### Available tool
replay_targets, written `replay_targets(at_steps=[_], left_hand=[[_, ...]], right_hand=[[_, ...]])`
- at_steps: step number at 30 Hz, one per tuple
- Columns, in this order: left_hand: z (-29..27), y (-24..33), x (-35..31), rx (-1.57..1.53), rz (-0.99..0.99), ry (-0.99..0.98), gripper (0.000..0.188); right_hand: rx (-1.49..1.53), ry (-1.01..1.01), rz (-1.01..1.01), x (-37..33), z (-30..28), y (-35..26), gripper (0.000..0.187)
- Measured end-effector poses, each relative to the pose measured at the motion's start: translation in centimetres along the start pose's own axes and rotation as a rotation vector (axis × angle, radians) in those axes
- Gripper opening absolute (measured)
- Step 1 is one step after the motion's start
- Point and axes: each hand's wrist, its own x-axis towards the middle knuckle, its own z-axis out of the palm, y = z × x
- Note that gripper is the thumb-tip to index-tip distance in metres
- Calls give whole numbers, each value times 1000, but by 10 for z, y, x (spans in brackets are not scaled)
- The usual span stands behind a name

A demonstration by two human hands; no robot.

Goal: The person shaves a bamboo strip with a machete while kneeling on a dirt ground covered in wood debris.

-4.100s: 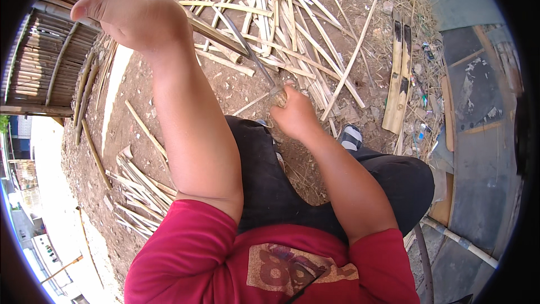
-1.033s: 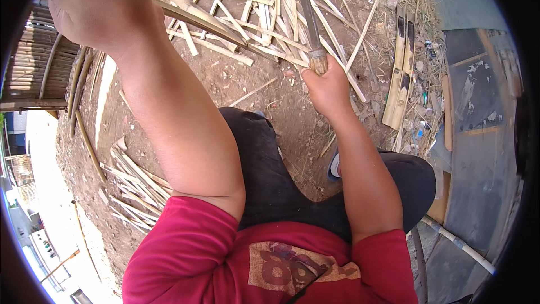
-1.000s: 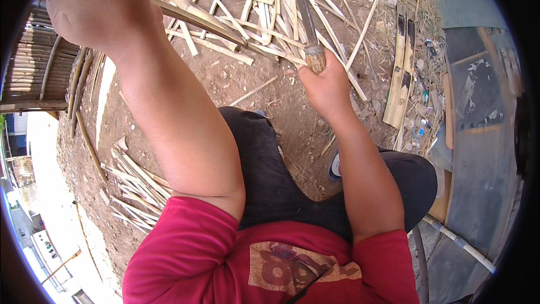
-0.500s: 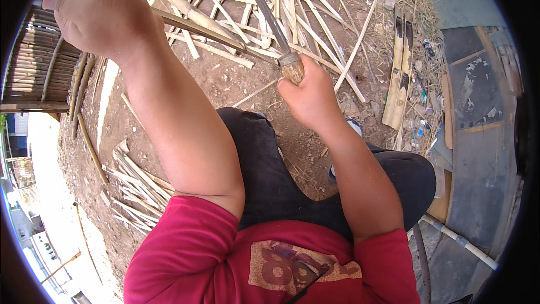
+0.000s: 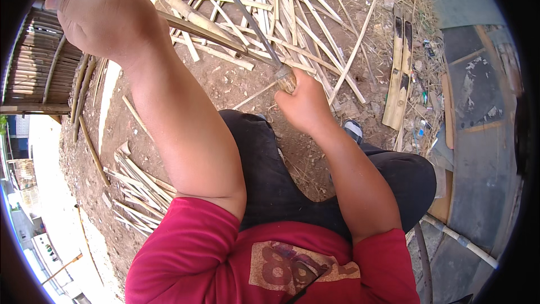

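Here, with the right hand (image 5: 304, 102), clamped firmly around the rough, light-brown wooden handle of a long knife (image 5: 253, 26), just below the strip pile (image 5: 293, 28). Narrow, dull grey metal in the blade, slanting up and leftward across the pile's left half. With the left hand (image 5: 109, 19), raised well left of the pile, fingers curled over a length of split bamboo (image 5: 208, 34); most of that grip hidden behind the heel of the palm. Long, straight and brownish, sloping from behind the wrist toward the knife's base, along the pile's lower left; impossible to tell whether touching the blade.

At the pile's left edge, a thick, rounded, pale bamboo piece (image 5: 194, 14). In the pile itself, flat, thin, cream-coloured strips, criss-crossed over brown, stony soil (image 5: 219, 87). Right of the pile, two broad, partly blackened bamboo halves (image 5: 400, 73), side by side; beyond, bits of litter (image 5: 420, 132) and dark, scuffed sheets (image 5: 475, 87). Below and left of the pile, a smaller strip bundle (image 5: 135, 186), beside the left forearm (image 5: 185, 112), in the way of the soil behind. Farther left, a slatted bamboo wall (image 5: 34, 62). Directly below the pile, black trousers (image 5: 270, 180), bent at the knees.
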Motion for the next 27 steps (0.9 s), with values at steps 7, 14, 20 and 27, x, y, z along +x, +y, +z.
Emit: replay_targets(at_steps=[7, 14, 20, 27], left_hand=[[5, 8, -1, 29, -28, 42, 38], [0, 8, -5, -10, -2, -14, 40], [5, 10, -6, -5, -58, 64, 41], [7, 7, -12, -56, -46, -8, 41]], right_hand=[[-7, 127, -130, -4, 34, 28, 42], [-63, -129, 89, 0, 15, 19, 53], [265, 163, -193, 0, -2, -14, 52], [-203, -14, 59, -7, 51, 51, 44]])
